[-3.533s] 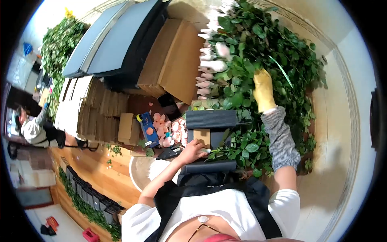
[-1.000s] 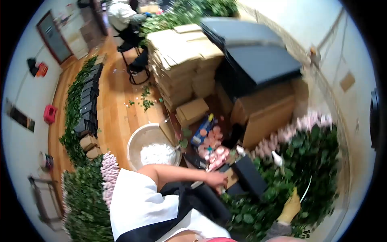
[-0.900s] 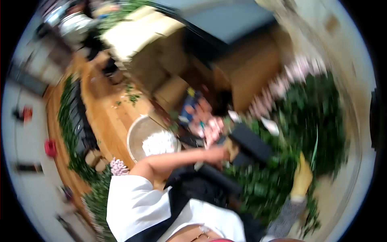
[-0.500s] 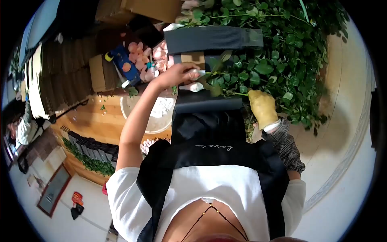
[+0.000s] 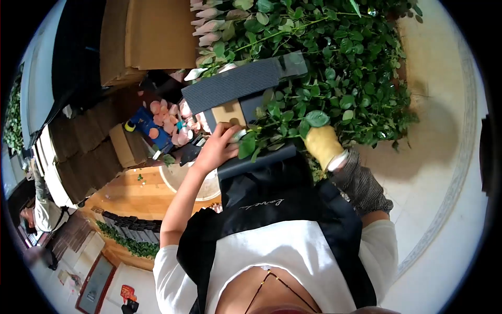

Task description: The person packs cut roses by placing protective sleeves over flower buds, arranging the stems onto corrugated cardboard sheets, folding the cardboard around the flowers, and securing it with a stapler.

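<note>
My bare left hand (image 5: 218,149) is closed round the pale, netted head of a rose (image 5: 238,136), over the dark corrugated wrapping sheet (image 5: 251,107). A tan cardboard piece (image 5: 228,113) lies on that sheet just beyond my fingers. In a yellow glove, my right hand (image 5: 323,145) is closed at the leafy stem end, beside a large leaf. The ribbed flap (image 5: 230,82) of the sheet lies across the far side. Leafy rose stems (image 5: 340,68) are heaped beyond and to the right, with pale netted heads (image 5: 209,26) at their left edge.
Pink petals (image 5: 167,118) and a blue box (image 5: 149,127) lie left of the sheet. Cardboard stacks (image 5: 86,149) stand further left, large cartons (image 5: 157,36) behind. A round tub (image 5: 183,180) is below my left forearm. Another person (image 5: 48,214) sits at the far left.
The view has swung back from the left side of the room. My left hand and a rose head now rest lower on the sheet; my gloved hand has come in from the heap toward the stem.
</note>
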### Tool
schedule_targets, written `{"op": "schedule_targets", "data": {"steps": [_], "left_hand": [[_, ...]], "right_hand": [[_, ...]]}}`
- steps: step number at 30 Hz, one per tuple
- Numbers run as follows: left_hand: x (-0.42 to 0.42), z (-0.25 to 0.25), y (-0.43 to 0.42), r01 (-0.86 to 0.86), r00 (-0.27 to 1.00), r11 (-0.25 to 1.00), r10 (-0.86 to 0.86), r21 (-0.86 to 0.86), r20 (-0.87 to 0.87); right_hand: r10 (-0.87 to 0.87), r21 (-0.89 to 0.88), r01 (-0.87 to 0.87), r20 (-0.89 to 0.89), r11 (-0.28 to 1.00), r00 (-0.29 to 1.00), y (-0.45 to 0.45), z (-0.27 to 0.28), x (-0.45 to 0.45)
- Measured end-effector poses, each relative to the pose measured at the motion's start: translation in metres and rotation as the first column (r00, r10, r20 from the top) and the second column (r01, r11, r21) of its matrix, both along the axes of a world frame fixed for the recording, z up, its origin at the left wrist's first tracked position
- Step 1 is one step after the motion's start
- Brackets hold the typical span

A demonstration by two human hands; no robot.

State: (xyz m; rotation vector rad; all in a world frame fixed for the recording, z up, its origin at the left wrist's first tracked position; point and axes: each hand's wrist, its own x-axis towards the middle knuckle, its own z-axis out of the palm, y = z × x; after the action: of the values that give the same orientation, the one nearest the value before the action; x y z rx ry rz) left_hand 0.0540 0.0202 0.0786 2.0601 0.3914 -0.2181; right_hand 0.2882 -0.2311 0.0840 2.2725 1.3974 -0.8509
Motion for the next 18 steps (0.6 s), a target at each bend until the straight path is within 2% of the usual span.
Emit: {"op": "schedule_targets", "data": {"steps": [1, 2, 3, 5, 6, 8, 9, 10, 11, 12, 14, 16, 18], "left_hand": [[0.002, 0.002, -0.001, -0.003, 0.995, 0.998, -0.003, 0.061, 0.097], [0.002, 0.000, 0.000, -0.005, 0.994, 0.996, -0.005, 0.090, 0.113], [0.000, -0.003, 0.000, -0.058, 0.993, 0.996, 0.051, 0.062, 0.104], [-0.002, -0.016, -0.001, -0.158, 0.978, 0.987, 0.153, 0.029, 0.145], [0.001, -0.012, -0.001, -0.177, 0.977, 0.982, 0.167, 0.070, 0.136], [0.008, -0.002, -0.004, -0.139, 0.987, 0.968, 0.119, 0.207, 0.105], [0.011, -0.002, -0.002, -0.118, 0.989, 0.936, 0.082, 0.331, 0.120], [0.011, -0.002, 0.000, -0.083, 0.992, 0.891, 0.029, 0.447, 0.126], [0.013, -0.007, 0.000, -0.149, 0.975, 0.879, 0.053, 0.452, 0.218], [0.014, -0.014, 0.001, -0.195, 0.957, 0.859, 0.061, 0.474, 0.283], [0.012, -0.017, 0.000, -0.167, 0.971, 0.880, 0.067, 0.445, 0.231], [0.009, -0.014, -0.003, -0.124, 0.972, 0.917, 0.035, 0.379, 0.234], [0.006, -0.002, -0.002, -0.071, 0.973, 0.962, 0.009, 0.265, 0.229]], "right_hand": [[0.105, 0.079, -0.114, 0.111, 0.990, 0.988, -0.002, 0.002, 0.000], [0.203, 0.142, -0.238, 0.224, 0.961, 0.953, -0.003, 0.004, 0.000], [0.117, 0.283, -0.217, 0.330, 0.934, 0.937, 0.017, 0.026, -0.001], [0.005, 0.592, -0.066, 0.104, 0.803, 0.995, 0.015, -0.011, 0.018], [-0.001, 0.728, 0.068, -0.091, 0.682, 0.996, 0.009, -0.036, 0.028], [-0.117, 0.571, 0.430, -0.502, 0.700, 0.857, -0.009, -0.064, 0.039], [0.006, 0.507, 0.210, -0.390, 0.836, 0.921, -0.002, -0.041, 0.050], [0.134, 0.399, -0.007, -0.291, 0.917, 0.947, 0.006, -0.008, 0.058], [0.046, 0.124, 0.030, -0.564, 0.992, 0.824, 0.034, 0.045, 0.073], [0.143, 0.263, 0.038, -0.635, 0.964, 0.759, 0.037, 0.059, 0.087], [0.158, 0.421, 0.131, -0.584, 0.898, 0.796, 0.072, 0.080, 0.114], [0.180, 0.690, 0.120, -0.346, 0.713, 0.921, 0.124, 0.068, 0.135], [0.163, 0.811, -0.186, 0.113, 0.555, 0.980, 0.178, 0.038, 0.148]]}}
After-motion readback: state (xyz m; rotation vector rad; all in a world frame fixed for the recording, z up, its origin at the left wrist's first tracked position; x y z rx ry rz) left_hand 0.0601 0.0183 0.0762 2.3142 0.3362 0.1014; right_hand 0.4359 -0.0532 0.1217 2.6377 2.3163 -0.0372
